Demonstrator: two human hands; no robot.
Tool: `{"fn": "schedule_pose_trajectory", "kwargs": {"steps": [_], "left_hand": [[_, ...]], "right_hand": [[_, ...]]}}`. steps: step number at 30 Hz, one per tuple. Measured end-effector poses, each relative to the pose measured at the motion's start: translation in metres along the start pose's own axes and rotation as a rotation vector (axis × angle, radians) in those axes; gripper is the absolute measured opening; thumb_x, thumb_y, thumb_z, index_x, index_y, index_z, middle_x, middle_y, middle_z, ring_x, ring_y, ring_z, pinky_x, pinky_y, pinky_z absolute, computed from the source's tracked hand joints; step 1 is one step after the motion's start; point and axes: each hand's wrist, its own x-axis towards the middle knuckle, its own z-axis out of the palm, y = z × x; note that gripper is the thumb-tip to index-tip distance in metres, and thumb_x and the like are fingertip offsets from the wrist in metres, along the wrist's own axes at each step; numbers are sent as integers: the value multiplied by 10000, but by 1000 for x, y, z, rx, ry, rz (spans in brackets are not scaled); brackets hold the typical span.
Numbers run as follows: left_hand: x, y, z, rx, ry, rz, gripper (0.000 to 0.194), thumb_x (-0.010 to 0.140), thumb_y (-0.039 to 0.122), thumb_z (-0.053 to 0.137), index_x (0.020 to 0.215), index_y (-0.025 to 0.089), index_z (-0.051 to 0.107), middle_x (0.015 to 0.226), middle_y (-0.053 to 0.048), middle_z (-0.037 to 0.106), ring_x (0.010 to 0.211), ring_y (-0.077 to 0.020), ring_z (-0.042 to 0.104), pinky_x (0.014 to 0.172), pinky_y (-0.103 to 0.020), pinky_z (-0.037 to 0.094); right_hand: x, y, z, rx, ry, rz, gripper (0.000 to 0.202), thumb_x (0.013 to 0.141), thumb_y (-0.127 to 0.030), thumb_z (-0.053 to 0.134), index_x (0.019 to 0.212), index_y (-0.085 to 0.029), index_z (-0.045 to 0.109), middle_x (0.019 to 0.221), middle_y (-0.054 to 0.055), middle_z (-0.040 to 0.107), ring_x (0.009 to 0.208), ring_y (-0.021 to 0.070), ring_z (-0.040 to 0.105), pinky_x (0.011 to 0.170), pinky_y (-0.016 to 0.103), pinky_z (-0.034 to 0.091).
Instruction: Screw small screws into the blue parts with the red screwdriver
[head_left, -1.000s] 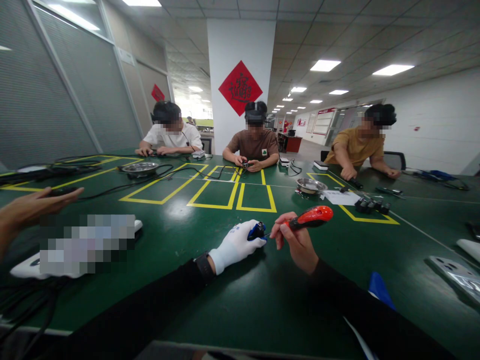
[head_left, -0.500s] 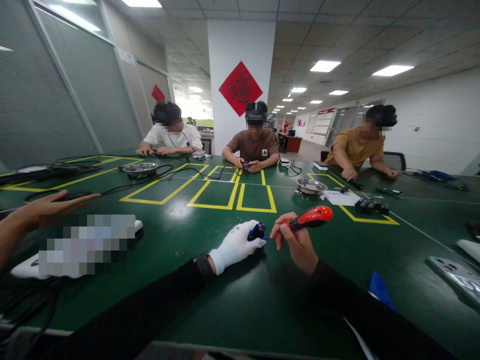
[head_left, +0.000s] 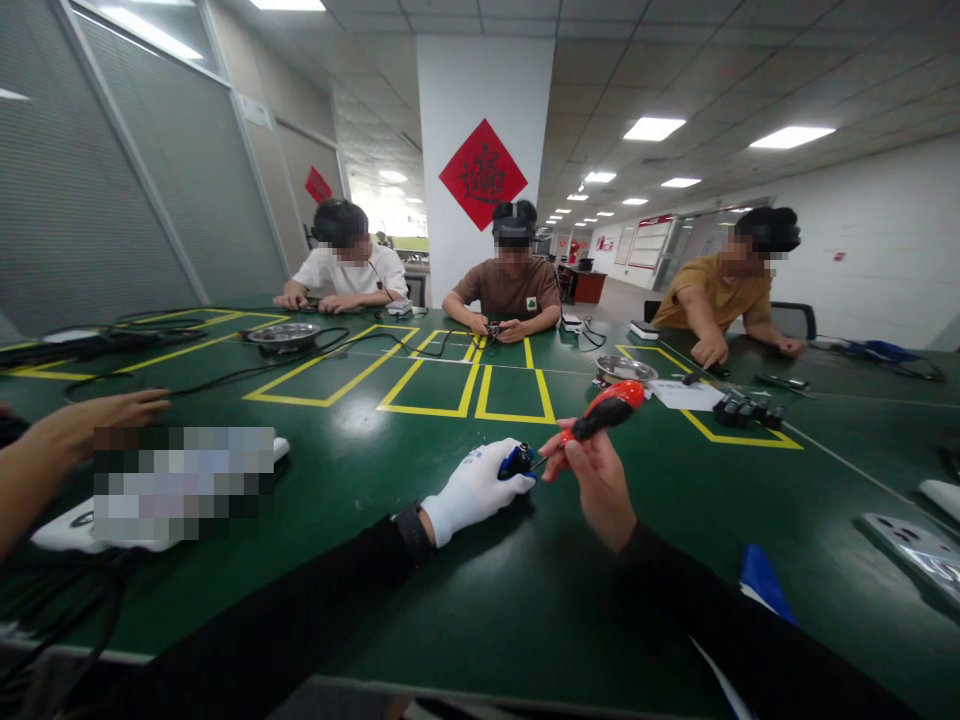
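In the head view my left hand [head_left: 480, 486], in a white glove with blue fingertips, is closed around a small black part [head_left: 519, 462] with a metal tip on top. Its lower portion is hidden by the glove. My bare right hand [head_left: 596, 480] grips a screwdriver [head_left: 606, 410] with a red and black handle. The handle tilts up to the right, and the thin shaft points down-left at the black part. Whether the tip touches the part is too small to tell. Both hands are just above the green table [head_left: 420, 610].
A white device [head_left: 64, 532], partly blurred out, lies at the left near another person's hand [head_left: 112, 415]. Metal bowls [head_left: 625, 368], a paper sheet [head_left: 684, 394] and several black parts [head_left: 750, 410] sit farther off. A phone [head_left: 919, 555] lies right. Three people sit opposite.
The screwdriver handle has swung left and up slightly, and its shaft now slopes more steeply. The other person's hand at the left has drawn back. My left hand keeps its hold.
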Motion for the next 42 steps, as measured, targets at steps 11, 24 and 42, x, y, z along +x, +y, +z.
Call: {"fn": "schedule_pose_trajectory", "kwargs": {"steps": [11,24,42], "left_hand": [[-1,1,0,-6,3,21,185,786,358,593,892,206,584,846,1,631,789,-183,578,685,-274,422],[-1,0,1,8,9,-14,208,779,372,591,913,213,588,880,-6,632,799,-189,577,696,-280,424],[0,0,1,13,7,-7,205,780,374,586,906,213,588,873,-8,636,796,-190,582,698,-282,427]], "right_hand": [[-6,-1,1,90,-40,-44,257,922,-314,490,1158,-236,424,862,8,626,593,140,640,567,319,526],[-2,-4,1,-10,11,-33,103,866,-253,592,915,-199,519,698,-19,621,513,113,593,481,246,477],[0,-7,-1,-85,19,-21,135,817,-255,652,771,-163,563,583,-11,624,490,135,615,503,260,509]]}}
